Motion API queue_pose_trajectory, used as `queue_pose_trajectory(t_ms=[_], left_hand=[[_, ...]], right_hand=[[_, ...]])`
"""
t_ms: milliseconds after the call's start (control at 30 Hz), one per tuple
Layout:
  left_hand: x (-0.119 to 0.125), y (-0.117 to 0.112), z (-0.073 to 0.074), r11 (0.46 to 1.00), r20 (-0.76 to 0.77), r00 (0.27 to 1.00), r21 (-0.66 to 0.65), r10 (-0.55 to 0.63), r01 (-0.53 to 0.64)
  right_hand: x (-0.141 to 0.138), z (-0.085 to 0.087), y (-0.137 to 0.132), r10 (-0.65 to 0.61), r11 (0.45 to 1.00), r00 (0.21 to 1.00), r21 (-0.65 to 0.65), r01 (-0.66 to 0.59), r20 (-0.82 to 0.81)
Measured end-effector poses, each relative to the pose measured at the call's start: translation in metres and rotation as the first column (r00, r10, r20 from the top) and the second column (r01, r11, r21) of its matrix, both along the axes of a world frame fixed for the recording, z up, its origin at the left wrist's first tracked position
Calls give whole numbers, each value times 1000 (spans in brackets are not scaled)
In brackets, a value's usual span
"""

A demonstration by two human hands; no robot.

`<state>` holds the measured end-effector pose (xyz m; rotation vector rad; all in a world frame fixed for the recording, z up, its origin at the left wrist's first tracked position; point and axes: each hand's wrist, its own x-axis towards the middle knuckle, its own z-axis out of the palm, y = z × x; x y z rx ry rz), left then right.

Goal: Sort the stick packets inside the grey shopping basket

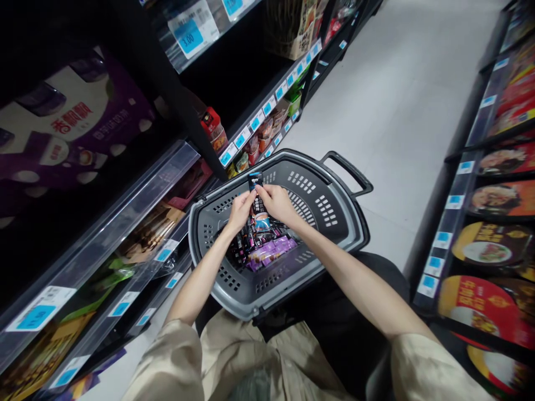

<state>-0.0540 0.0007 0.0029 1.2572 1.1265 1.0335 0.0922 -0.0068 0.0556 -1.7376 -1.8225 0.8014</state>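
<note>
Over a grey shopping basket (355, 245) with slotted walls, both hands pinch a slim black-and-blue drink sachet (261, 210). My left hand (241, 210) is closed on its left edge. On the upper right side, my right hand (276, 201) grips it with the thumb near the top. The sachet stands upright with white print and a cup picture facing me. Beneath it in the basket lie several purple sachets (271, 252) and a heap of dark sachets (240, 245), partly hidden by my left hand and wrist.
Dark shelves with price tags (256, 121) run along the left, holding a purple carton (75, 120) and packets. The basket's black handle (349, 171) sticks out to the right. Bowl noodles (480, 303) line the right shelf. Between the shelves runs a pale floor (384, 100).
</note>
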Motion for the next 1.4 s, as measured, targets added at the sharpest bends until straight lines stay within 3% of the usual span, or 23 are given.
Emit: queue_pose_trajectory(t_ms=[133, 267, 467, 600, 700, 767, 867, 1000, 1167, 1400], left_hand=[[3, 2, -2, 997, 144, 987, -7, 76, -76], [4, 1, -4, 994, 212, 976, -88, -45, 65], [6, -4, -7, 964, 396, 918, -233, -30, 132], [8, 0, -14, 964, 397, 918, -250, 13, 95], [8, 3, -18, 967, 376, 925, -250, 49, 50], [7, 5, -19, 964, 377, 922, -267, 90, 15], [5, 5, -16, 956, 416, 898, -291, 143, -17], [4, 2, -6, 961, 505, 857, -273, 97, 51], [4, 0, 1, 970, 512, 853, -243, 101, 30], [5, 3, -4, 970, 462, 880, -244, 106, 11]], right_hand=[[-2, 1, -4, -38, 999, 969, 34, 30, 246], [-1, 3, -9, -29, 998, 896, 70, -2, 444], [5, 4, -11, 64, 991, 906, 80, -107, 417], [2, 1, -13, 136, 973, 938, 135, -187, 319], [-2, 1, -16, 81, 979, 934, 149, -140, 348], [-3, 4, -18, 53, 987, 913, 119, -110, 405], [-3, 9, -20, 118, 991, 839, -8, -134, 531], [-5, 8, -23, 238, 971, 737, -147, -187, 633], [-7, 3, -24, 248, 969, 741, -143, -204, 624], [-6, -1, -21, 268, 963, 761, -167, -210, 591]])
